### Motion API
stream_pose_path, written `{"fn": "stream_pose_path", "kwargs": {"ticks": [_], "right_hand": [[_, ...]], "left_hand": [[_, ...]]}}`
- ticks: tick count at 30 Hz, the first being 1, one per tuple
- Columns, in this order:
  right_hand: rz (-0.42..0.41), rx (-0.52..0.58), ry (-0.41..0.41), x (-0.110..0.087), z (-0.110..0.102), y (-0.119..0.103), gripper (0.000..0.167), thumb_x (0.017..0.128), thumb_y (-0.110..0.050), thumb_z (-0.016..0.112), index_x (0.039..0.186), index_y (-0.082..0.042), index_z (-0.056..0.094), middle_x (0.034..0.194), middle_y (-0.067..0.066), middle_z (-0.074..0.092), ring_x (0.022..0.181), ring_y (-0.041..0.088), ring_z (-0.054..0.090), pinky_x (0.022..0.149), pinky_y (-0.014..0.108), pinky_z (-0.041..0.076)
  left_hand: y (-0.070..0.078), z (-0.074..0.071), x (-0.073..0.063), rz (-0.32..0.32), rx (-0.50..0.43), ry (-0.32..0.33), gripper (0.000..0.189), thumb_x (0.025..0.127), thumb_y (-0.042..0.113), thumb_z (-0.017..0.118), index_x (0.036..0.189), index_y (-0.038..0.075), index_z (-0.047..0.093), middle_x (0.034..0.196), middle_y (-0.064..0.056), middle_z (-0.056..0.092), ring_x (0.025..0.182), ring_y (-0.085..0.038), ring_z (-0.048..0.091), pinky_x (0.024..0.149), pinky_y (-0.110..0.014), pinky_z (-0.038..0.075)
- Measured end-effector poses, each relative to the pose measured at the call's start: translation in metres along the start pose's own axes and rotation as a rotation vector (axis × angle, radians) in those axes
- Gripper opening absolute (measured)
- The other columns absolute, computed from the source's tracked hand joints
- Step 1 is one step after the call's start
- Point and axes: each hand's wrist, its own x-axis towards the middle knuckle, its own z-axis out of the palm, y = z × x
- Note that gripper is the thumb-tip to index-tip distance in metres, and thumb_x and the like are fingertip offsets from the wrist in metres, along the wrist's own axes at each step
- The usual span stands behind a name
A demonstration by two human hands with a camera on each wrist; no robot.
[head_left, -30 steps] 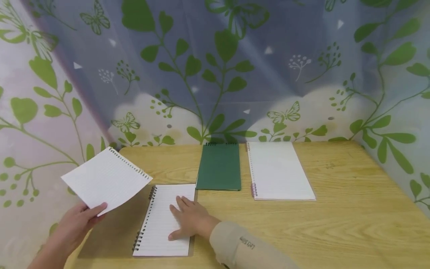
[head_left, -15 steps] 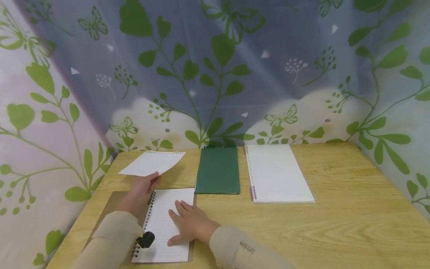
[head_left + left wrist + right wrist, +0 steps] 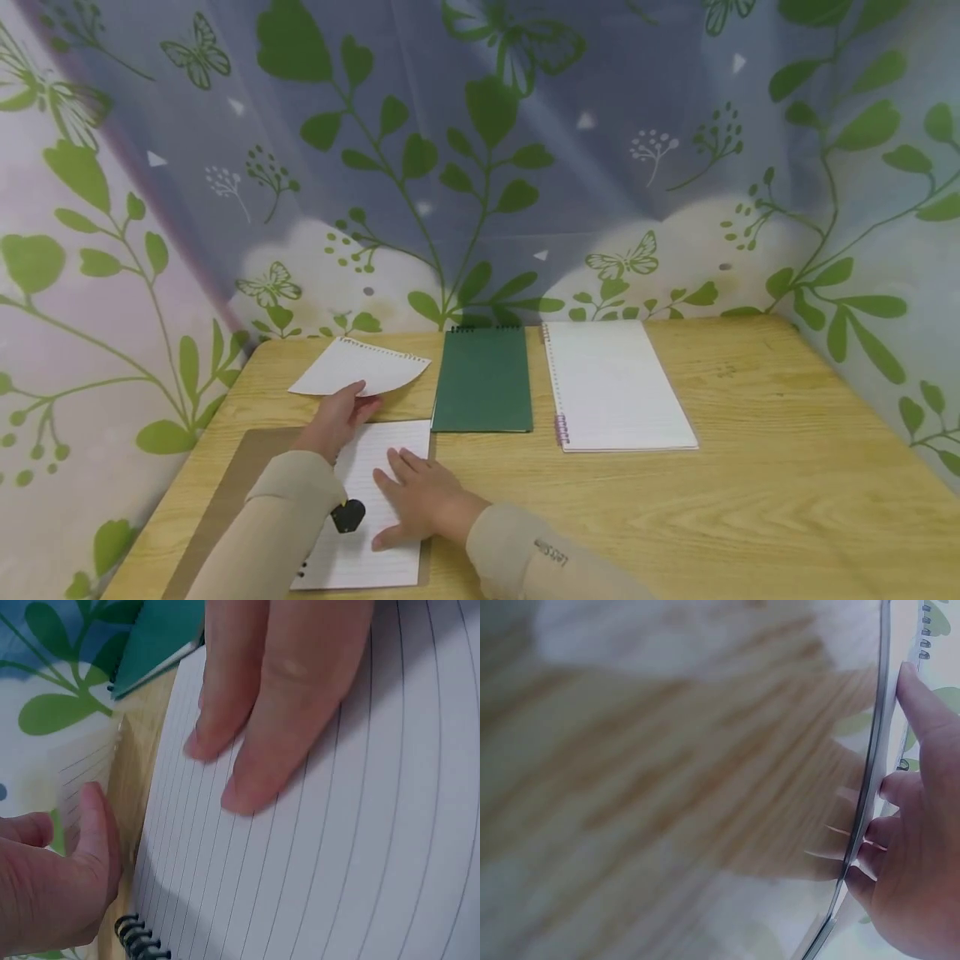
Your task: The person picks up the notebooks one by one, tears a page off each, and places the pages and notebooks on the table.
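My left hand (image 3: 339,421) reaches over the spiral notebook toward a loose lined sheet (image 3: 358,368) with a torn, perforated edge at the back left of the table. In the left wrist view, the thumb and fingers of the left hand (image 3: 64,874) are spread apart beside the blurred sheet. My right hand (image 3: 422,500) rests with spread fingers on the lined page of the open spiral notebook (image 3: 375,550). Its brown cover (image 3: 225,508) is folded out to the left. The left forearm hides most of the notebook's black coil.
A green top-spiral notepad (image 3: 482,383) lies behind the open notebook. To its right is a larger white-paged notebook (image 3: 618,387) with a pink coil. Patterned cloth (image 3: 480,208) hangs behind the wooden table (image 3: 750,500).
The left hand has carried the loose sheet from the left side, forward and right, to the back left of the table. Its fingers have since spread. The right hand stays on the notebook.
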Motion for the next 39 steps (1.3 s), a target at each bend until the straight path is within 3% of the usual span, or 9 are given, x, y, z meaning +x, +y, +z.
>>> {"fn": "stream_pose_path", "kwargs": {"ticks": [4, 10, 14, 17, 20, 27, 30, 33, 39], "right_hand": [[-0.005, -0.007, 0.001, 0.001, 0.002, -0.001, 0.087, 0.076, -0.076, 0.043, 0.146, -0.029, 0.023, 0.155, 0.001, 0.014, 0.142, 0.016, 0.015, 0.112, 0.031, 0.024], [-0.017, 0.004, -0.008, 0.002, 0.002, -0.004, 0.087, 0.077, -0.076, 0.043, 0.146, -0.028, 0.022, 0.155, 0.001, 0.014, 0.143, 0.016, 0.014, 0.112, 0.031, 0.023], [-0.022, 0.028, -0.008, 0.003, 0.003, -0.007, 0.087, 0.076, -0.075, 0.043, 0.147, -0.028, 0.022, 0.155, 0.001, 0.013, 0.143, 0.016, 0.014, 0.112, 0.033, 0.023], [-0.02, 0.058, -0.01, 0.004, 0.003, -0.008, 0.087, 0.076, -0.075, 0.044, 0.147, -0.029, 0.021, 0.156, 0.001, 0.012, 0.143, 0.017, 0.013, 0.112, 0.034, 0.022], [-0.009, 0.076, -0.013, 0.005, 0.003, -0.008, 0.088, 0.076, -0.075, 0.044, 0.147, -0.029, 0.02, 0.156, 0.001, 0.011, 0.143, 0.017, 0.012, 0.113, 0.035, 0.022], [-0.01, 0.087, -0.014, 0.005, 0.0, -0.006, 0.089, 0.076, -0.073, 0.048, 0.147, -0.026, 0.022, 0.155, 0.002, 0.013, 0.142, 0.018, 0.015, 0.112, 0.036, 0.023], [-0.01, 0.099, -0.019, 0.005, -0.003, -0.003, 0.089, 0.075, -0.073, 0.05, 0.146, -0.025, 0.024, 0.155, 0.003, 0.015, 0.142, 0.019, 0.017, 0.112, 0.038, 0.023], [-0.01, 0.118, -0.021, 0.006, -0.005, 0.002, 0.083, 0.079, -0.07, 0.049, 0.145, -0.025, 0.027, 0.154, 0.004, 0.018, 0.141, 0.02, 0.02, 0.112, 0.04, 0.023], [-0.044, 0.24, 0.021, 0.012, -0.009, 0.016, 0.063, 0.09, -0.053, 0.046, 0.143, -0.022, 0.033, 0.151, 0.004, 0.028, 0.139, 0.022, 0.026, 0.111, 0.04, 0.025]], "left_hand": [[-0.001, -0.01, 0.006, -0.032, 0.139, -0.019, 0.049, 0.097, 0.017, 0.038, 0.14, -0.004, 0.026, 0.077, -0.003, 0.057, 0.067, -0.007, 0.06, 0.071, -0.016, 0.051], [0.0, -0.02, 0.014, -0.015, 0.49, 0.026, 0.031, 0.095, 0.018, 0.044, 0.105, -0.009, 0.055, 0.059, 0.002, 0.059, 0.05, -0.001, 0.052, 0.049, -0.013, 0.043], [0.001, -0.025, 0.013, -0.005, 0.545, 0.051, 0.029, 0.094, 0.018, 0.046, 0.094, -0.007, 0.059, 0.056, 0.003, 0.059, 0.045, 0.001, 0.048, 0.045, -0.012, 0.039], [0.003, -0.032, 0.008, 0.012, 0.572, 0.044, 0.03, 0.095, 0.02, 0.046, 0.099, -0.007, 0.058, 0.061, 0.003, 0.06, 0.049, 0.0, 0.049, 0.047, -0.013, 0.04], [0.007, -0.045, -0.002, 0.049, 0.655, 0.039, 0.034, 0.095, 0.024, 0.046, 0.106, -0.007, 0.055, 0.067, 0.002, 0.062, 0.052, -0.002, 0.05, 0.05, -0.016, 0.041], [0.007, -0.092, -0.053, 0.308, 1.099, 0.118, 0.037, 0.093, 0.027, 0.048, 0.104, -0.007, 0.055, 0.089, -0.014, 0.064, 0.074, -0.018, 0.057, 0.063, -0.03, 0.046], [0.001, -0.113, -0.069, 0.361, 1.223, 0.144, 0.038, 0.093, 0.029, 0.049, 0.107, -0.006, 0.054, 0.101, -0.022, 0.061, 0.088, -0.029, 0.058, 0.072, -0.038, 0.047], [-0.008, -0.134, -0.08, 0.381, 1.288, 0.158, 0.045, 0.093, 0.031, 0.049, 0.113, -0.009, 0.052, 0.108, -0.027, 0.058, 0.096, -0.036, 0.057, 0.078, -0.046, 0.046], [-0.027, -0.171, -0.094, 0.346, 1.368, 0.215, 0.055, 0.089, 0.034, 0.051, 0.108, -0.018, 0.05, 0.101, -0.034, 0.058, 0.09, -0.044, 0.057, 0.076, -0.048, 0.046]]}}
